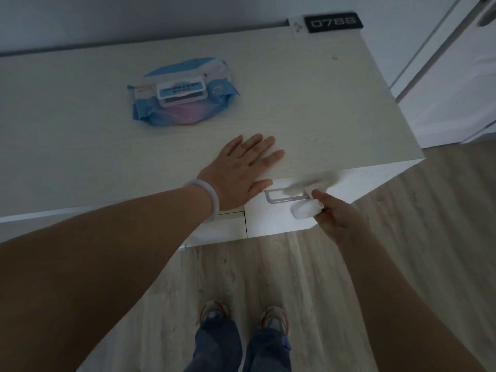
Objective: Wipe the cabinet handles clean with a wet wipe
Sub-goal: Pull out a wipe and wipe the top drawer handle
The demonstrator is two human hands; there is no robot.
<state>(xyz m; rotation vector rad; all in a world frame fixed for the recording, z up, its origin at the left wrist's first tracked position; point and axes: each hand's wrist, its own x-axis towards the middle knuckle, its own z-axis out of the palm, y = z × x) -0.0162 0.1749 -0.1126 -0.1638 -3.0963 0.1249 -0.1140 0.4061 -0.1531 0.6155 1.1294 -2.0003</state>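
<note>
Your right hand (pixel 334 220) pinches a bunched white wet wipe (pixel 306 209), fingers curled around the soft wad, which is wrapped against the right end of a slim, pale metal bar handle (pixel 281 200) on the white cabinet front (pixel 271 221). Part of the cloth smears blurred above the bar, so you cannot tell exactly how it drapes there. Your left hand (pixel 241 170) lies flat and relaxed on the pale, faintly wood-grained worktop (pixel 322 103), fingers straight and spread, thumb at the front edge just above the handle's left end. A smooth, translucent white bangle (pixel 206 200) circles that wrist. Farther back on the worktop, well apart from both hands, sits a soft blue plastic wipe packet (pixel 182 92) with a clear rigid flip lid and a pink patch on its crinkled front. At the far right corner rests a black rectangular plaque (pixel 332 22) showing pale digits. Below, light wood-look plank floor (pixel 402 237) runs under your blue jeans and trainers (pixel 273 318).
</note>
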